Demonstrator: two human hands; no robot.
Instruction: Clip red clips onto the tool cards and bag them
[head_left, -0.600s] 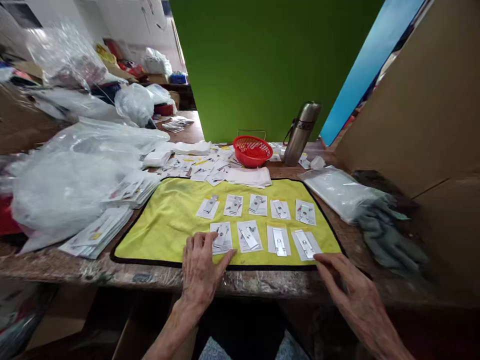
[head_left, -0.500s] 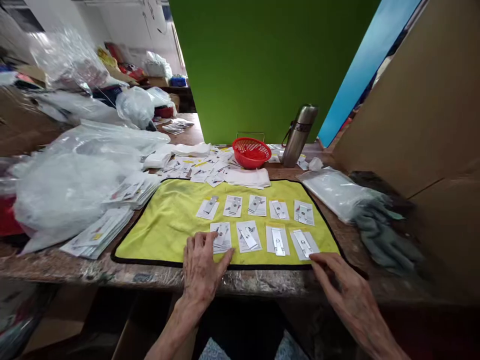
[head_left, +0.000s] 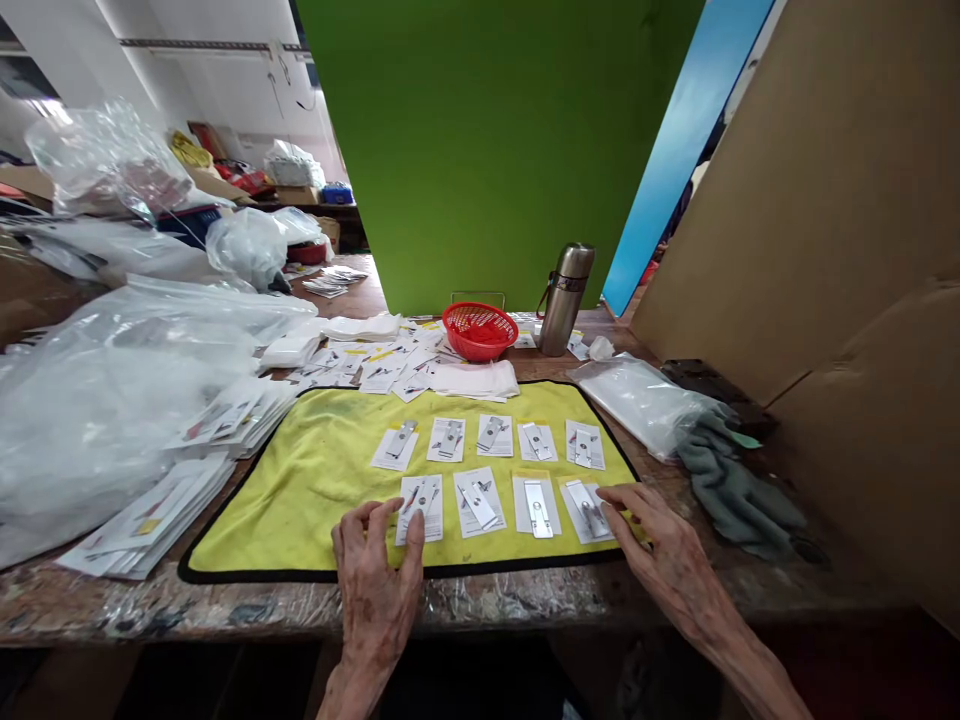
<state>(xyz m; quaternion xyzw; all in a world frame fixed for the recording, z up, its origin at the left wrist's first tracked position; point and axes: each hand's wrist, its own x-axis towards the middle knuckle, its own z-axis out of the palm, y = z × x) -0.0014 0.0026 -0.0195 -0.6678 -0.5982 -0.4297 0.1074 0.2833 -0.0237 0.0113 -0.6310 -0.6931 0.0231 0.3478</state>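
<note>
A yellow cloth with a black hem lies on the worn table. Two rows of small white cards with metal clips lie on it. My left hand rests flat at the cloth's near edge, fingers spread, its fingertips on the leftmost front card. My right hand lies open at the cloth's right front corner, its fingertips touching the rightmost front card. Neither hand holds anything.
A red basket and a steel flask stand behind the cloth. Loose cards and white stacks lie at the back. Plastic bags and card piles fill the left; a clear bag and grey gloves lie right. Cardboard walls the right.
The view has tilted up and shifted. My right hand has slid forward onto the rightmost front card. My left hand stays at the leftmost front card, fingers slightly drawn back.
</note>
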